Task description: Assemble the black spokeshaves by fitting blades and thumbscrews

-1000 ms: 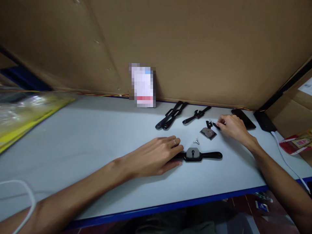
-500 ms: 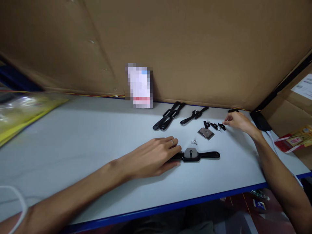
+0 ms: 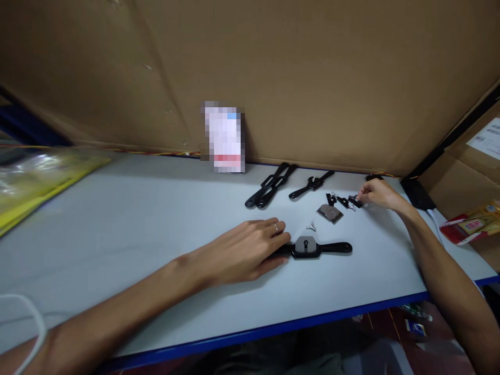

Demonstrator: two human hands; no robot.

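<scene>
Head camera view: the left hand (image 3: 250, 250) lies flat, fingers extended, over one handle of a black spokeshave (image 3: 312, 248) on the table (image 3: 136, 224), steadying it. The right hand (image 3: 377, 195) pinches a small black part (image 3: 354, 201) beside the metal blade (image 3: 331, 213); fitting likely needs a careful lift.
</scene>
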